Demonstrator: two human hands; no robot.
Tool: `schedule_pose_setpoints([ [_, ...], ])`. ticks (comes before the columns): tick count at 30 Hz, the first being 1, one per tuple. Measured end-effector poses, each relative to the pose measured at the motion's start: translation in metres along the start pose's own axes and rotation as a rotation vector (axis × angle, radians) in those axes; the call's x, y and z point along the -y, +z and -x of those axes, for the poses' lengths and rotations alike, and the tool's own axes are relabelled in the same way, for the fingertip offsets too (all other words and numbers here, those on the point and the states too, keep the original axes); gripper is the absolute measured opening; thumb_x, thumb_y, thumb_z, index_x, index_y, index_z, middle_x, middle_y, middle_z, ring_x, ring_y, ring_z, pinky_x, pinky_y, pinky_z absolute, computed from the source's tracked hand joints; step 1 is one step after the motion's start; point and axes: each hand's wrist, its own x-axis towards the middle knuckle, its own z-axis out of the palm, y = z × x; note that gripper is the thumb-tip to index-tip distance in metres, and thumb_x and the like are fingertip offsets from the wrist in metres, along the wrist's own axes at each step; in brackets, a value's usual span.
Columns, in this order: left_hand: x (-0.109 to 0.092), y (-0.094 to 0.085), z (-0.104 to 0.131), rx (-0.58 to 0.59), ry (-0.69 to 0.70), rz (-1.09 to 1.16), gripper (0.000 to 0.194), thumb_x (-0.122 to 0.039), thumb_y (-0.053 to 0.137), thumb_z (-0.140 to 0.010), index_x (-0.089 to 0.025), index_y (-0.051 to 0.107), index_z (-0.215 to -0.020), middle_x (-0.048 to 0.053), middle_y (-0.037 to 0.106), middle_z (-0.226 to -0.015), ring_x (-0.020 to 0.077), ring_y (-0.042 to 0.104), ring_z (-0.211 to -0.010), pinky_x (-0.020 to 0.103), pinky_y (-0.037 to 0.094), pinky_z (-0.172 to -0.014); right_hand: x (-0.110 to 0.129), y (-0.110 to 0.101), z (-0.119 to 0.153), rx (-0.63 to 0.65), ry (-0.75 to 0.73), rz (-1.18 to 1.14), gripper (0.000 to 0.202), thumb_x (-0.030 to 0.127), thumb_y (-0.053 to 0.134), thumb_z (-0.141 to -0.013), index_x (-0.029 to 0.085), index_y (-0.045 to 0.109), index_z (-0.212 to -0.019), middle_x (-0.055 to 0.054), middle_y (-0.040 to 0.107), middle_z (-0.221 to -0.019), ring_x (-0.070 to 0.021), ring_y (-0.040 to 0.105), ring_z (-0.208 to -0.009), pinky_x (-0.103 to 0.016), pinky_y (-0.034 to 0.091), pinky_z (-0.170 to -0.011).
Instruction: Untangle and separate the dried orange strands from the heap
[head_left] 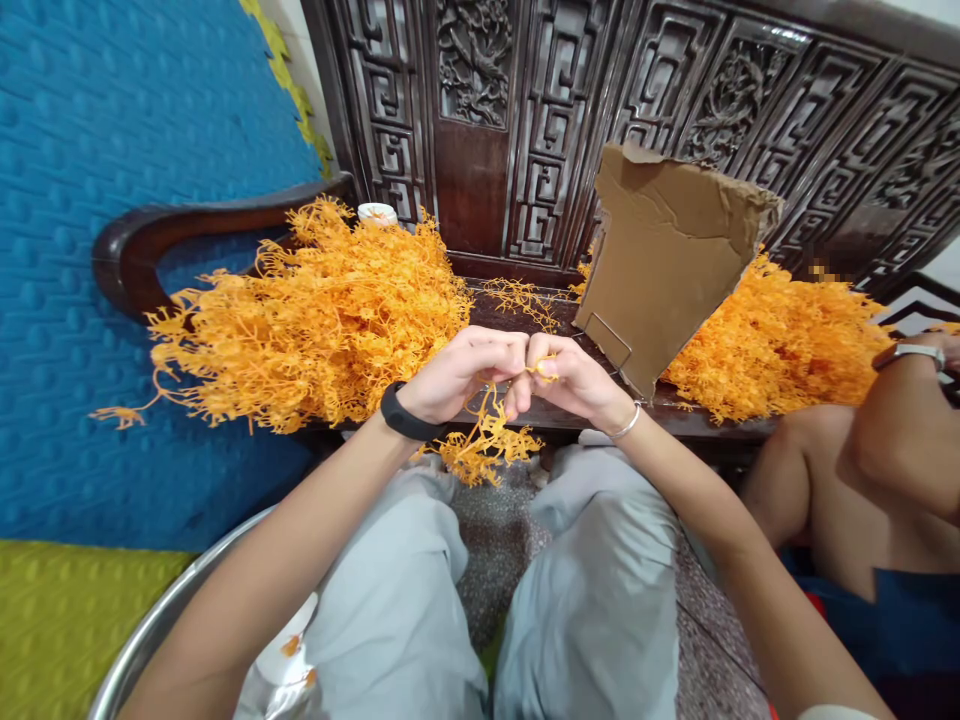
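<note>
Both hands meet in front of me over the bench edge. My left hand (480, 365) wears a black wristband and is closed, gripping a branching orange plastic sprig (487, 440) that hangs below the fingers. Pressed against it, my right hand (571, 375) is closed too, with a small orange tip of sprig showing between thumb and forefinger. The fingers partly hide where the pieces meet. Just left of my hands, a big heap of orange sprigs (322, 310) lies on the dark wooden bench (551, 405). A few loose sprigs (521, 300) lie behind my hands.
A torn cardboard sheet (667, 260) stands upright on the bench, with another orange heap (780, 340) right of it. At right sits a person (900, 430) wearing a watch. Blue foam matting (150, 100) covers the left side. A metal basin (187, 580) is at lower left.
</note>
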Motion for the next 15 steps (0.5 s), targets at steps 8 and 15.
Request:
schedule_pose_setpoints([
  [8, 0.0021, -0.0058, 0.0013, 0.010, 0.012, -0.008, 0.022, -0.020, 0.052, -0.065, -0.018, 0.039, -0.048, 0.001, 0.060, -0.048, 0.0108, 0.051, -0.037, 0.025, 0.036, -0.040, -0.0067, 0.0043, -0.0033, -0.006, -0.044, -0.085, 0.024, 0.034, 0.061, -0.074, 0.018, 0.046, -0.064, 0.001, 0.065, -0.060, -0.0154, 0.065, -0.060, -0.037, 0.053, -0.069],
  [15, -0.0034, -0.0097, 0.0028, -0.029, 0.236, -0.009, 0.026, -0.017, 0.053, -0.059, -0.017, 0.037, -0.039, 0.001, 0.041, -0.049, 0.0116, 0.046, -0.055, 0.028, 0.037, -0.056, 0.0018, -0.0047, -0.0059, -0.156, -0.102, -0.095, 0.038, 0.041, 0.066, -0.067, 0.018, 0.039, -0.055, 0.004, 0.058, -0.058, -0.0124, 0.061, -0.061, -0.032, 0.053, -0.071],
])
